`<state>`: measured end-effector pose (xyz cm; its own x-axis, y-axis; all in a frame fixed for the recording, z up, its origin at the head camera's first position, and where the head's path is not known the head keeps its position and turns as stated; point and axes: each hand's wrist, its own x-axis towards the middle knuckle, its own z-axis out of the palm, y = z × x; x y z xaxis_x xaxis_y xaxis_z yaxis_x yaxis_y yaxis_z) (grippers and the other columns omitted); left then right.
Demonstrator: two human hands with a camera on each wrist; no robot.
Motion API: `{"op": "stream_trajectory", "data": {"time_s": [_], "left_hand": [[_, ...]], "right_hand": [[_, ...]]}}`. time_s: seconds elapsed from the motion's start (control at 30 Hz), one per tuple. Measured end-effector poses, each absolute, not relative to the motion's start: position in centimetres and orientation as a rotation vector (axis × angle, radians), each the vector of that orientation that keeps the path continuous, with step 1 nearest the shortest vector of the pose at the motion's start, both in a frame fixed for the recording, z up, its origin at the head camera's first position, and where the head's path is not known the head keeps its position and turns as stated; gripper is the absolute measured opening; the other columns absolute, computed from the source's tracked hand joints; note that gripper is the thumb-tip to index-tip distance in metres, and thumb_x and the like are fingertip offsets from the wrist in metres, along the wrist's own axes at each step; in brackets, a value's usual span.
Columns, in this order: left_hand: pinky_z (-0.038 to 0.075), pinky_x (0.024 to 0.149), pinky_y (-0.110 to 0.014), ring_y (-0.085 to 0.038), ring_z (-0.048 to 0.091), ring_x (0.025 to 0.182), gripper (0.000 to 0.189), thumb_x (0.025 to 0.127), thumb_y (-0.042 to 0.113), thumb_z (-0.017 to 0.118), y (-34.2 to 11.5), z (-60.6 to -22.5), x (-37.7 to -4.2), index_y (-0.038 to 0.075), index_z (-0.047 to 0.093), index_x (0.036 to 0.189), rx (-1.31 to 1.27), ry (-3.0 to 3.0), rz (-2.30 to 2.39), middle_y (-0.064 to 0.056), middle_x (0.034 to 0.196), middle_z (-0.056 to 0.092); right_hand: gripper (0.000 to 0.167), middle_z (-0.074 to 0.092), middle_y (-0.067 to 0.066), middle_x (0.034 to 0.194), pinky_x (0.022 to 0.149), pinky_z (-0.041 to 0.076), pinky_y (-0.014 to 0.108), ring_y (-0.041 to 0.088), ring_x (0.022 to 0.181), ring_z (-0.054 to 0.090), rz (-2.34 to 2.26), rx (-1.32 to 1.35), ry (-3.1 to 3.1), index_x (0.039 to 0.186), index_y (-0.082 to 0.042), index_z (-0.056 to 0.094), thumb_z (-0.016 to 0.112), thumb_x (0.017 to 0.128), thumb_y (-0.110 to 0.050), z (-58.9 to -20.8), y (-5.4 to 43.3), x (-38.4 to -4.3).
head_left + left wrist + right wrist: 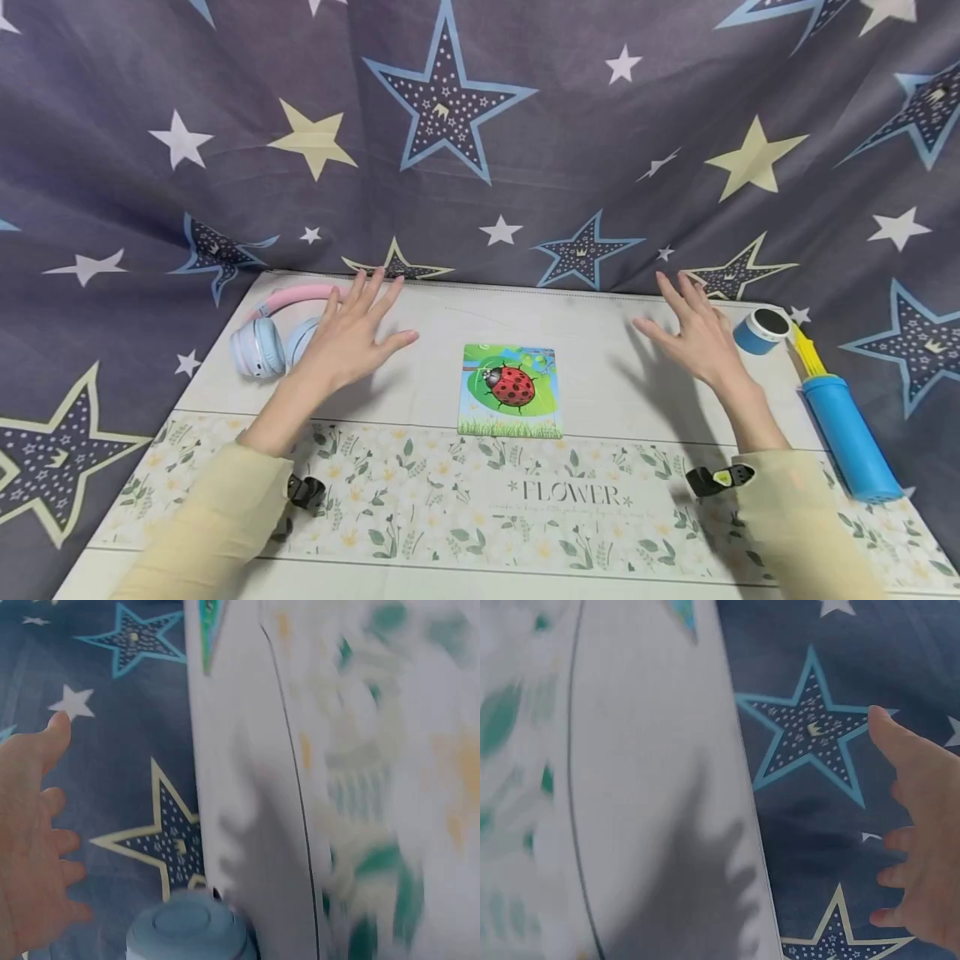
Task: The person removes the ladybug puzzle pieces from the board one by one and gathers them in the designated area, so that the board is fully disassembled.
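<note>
Both hands hover above the white table with fingers spread and nothing held. My left hand (348, 337) is at the left, in front of pink and blue headphones (258, 346), partly covering them in the head view. The right hand (697, 337) is up on the other side, nearest to a small blue and white cylinder with a dark round top (761, 331). Between the hands lies a flat square ladybug picture (512, 392). In the left wrist view the left hand (34, 840) is extended, with a blue ear cup (187, 930) below it. The right wrist view shows the right hand (922, 832) likewise extended.
A blue hand pump (851, 437) with a yellow end lies at the table's right edge. A floral runner (420, 500) printed FLOWER crosses the table's front. Behind the table hangs a dark curtain with stars (555, 167).
</note>
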<state>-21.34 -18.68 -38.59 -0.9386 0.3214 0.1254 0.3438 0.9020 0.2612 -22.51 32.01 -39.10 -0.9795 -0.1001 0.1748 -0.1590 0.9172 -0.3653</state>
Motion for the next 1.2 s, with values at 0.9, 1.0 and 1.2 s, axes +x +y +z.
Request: {"op": "stream_trajectory", "data": {"time_s": [0.9, 1.0, 1.2], "left_hand": [[0.013, 0.130, -0.062, -0.035, 0.011, 0.162, 0.094, 0.097, 0.062, 0.058, -10.0, -42.1, -20.8, 0.028, 0.008, 0.167, -0.577, -2.997, -0.896, -0.008, 0.175, 0.007], [0.013, 0.130, -0.061, -0.035, 0.013, 0.162, 0.095, 0.096, 0.060, 0.061, -9.4, -42.3, -20.7, 0.028, 0.008, 0.167, -0.586, -3.018, -0.913, -0.006, 0.175, 0.006], [0.013, 0.130, -0.061, -0.036, 0.014, 0.162, 0.099, 0.093, 0.058, 0.067, -8.6, -42.5, -20.4, 0.029, 0.007, 0.167, -0.620, -3.057, -0.924, -0.007, 0.175, 0.008]], "right_hand": [[0.078, 0.049, 0.019, 0.157, 0.118, 0.041, 0.060, 0.042, 0.141, 0.052, 1.450, 0.212, -2.556, 0.162, -0.028, 0.033, 0.074, 0.096, -0.026, -41.2, 24.1, -22.5], [0.077, 0.050, 0.020, 0.156, 0.117, 0.043, 0.059, 0.042, 0.139, 0.054, 1.511, 0.257, -2.573, 0.162, -0.028, 0.035, 0.074, 0.096, -0.023, -41.4, 23.1, -22.4], [0.073, 0.055, 0.023, 0.150, 0.114, 0.047, 0.058, 0.042, 0.134, 0.058, 1.622, 0.320, -2.593, 0.160, -0.022, 0.040, 0.074, 0.095, -0.019, -41.9, 22.2, -22.5]]}}
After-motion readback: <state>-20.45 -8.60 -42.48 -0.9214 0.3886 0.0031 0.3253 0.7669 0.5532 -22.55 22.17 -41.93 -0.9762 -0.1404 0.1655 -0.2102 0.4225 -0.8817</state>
